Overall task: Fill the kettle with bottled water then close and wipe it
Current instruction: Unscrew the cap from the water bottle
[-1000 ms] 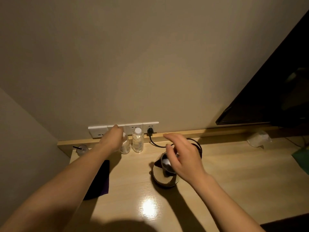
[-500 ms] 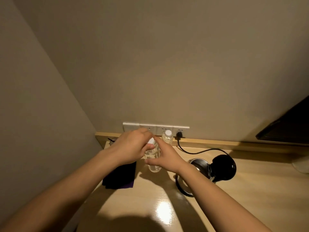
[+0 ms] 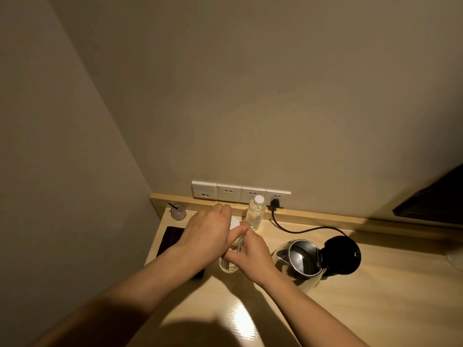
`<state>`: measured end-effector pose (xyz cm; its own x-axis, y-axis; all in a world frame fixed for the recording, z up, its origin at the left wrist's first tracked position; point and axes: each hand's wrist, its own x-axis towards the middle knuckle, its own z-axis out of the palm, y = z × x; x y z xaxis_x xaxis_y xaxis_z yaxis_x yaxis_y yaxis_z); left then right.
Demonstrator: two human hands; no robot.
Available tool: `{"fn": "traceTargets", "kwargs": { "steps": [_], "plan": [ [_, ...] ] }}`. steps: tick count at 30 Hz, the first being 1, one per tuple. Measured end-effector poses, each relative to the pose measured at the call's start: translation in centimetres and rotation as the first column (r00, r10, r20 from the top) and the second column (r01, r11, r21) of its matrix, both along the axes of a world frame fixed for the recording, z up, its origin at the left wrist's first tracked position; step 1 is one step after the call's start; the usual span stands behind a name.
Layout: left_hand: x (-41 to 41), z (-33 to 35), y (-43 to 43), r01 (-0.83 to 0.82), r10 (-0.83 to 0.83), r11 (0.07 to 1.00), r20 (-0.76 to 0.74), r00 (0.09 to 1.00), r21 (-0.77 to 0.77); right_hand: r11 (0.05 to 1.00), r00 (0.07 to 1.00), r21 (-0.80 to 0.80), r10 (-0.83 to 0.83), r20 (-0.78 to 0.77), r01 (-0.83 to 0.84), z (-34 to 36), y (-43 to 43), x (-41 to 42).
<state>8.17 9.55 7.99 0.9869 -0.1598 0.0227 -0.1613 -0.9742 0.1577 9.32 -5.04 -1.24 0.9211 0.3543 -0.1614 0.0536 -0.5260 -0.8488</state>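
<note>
Several things are set out along a pale wooden desk (image 3: 375, 296) in a dim corner. At the far left, against the back ledge, a small cloudy jar (image 3: 178, 212) with a dark stick in it is seen. Just in front of it a dark purple cloth (image 3: 172, 236) is laid flat, partly hidden by the left forearm. The left hand (image 3: 208, 234) is curled down over the white cap (image 3: 235, 223) of a clear water bottle (image 3: 231, 260), and the cap is grasped by its fingers. The bottle's body is wrapped by the right hand (image 3: 253, 256) from the right side; the bottle is held roughly upright, and whether its base rests on the desk cannot be told. Behind the hands a second bottle (image 3: 256, 214), capped, is stood below a row of wall sockets (image 3: 240, 195). A black plug (image 3: 274, 204) is seated in the rightmost socket. Just right of the right hand the steel kettle (image 3: 300, 261) is placed, its black lid (image 3: 342, 255) swung open to the right.
</note>
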Motion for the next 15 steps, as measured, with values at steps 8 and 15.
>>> {"fn": "traceTargets", "kwargs": {
  "steps": [8, 15],
  "plan": [
    [2.0, 2.7, 3.8, 0.413, -0.463, 0.875, -0.188, 0.866, -0.254, 0.997, 0.997, -0.047, 0.056, 0.046, -0.054, 1.1, -0.3, 0.0],
    [2.0, 1.7, 3.3, 0.321, -0.349, 0.931, -0.166, 0.922, -0.171, 0.996, 0.998, -0.073, 0.046, 0.043, -0.043, 1.5, -0.4, 0.2]
  ]
}}
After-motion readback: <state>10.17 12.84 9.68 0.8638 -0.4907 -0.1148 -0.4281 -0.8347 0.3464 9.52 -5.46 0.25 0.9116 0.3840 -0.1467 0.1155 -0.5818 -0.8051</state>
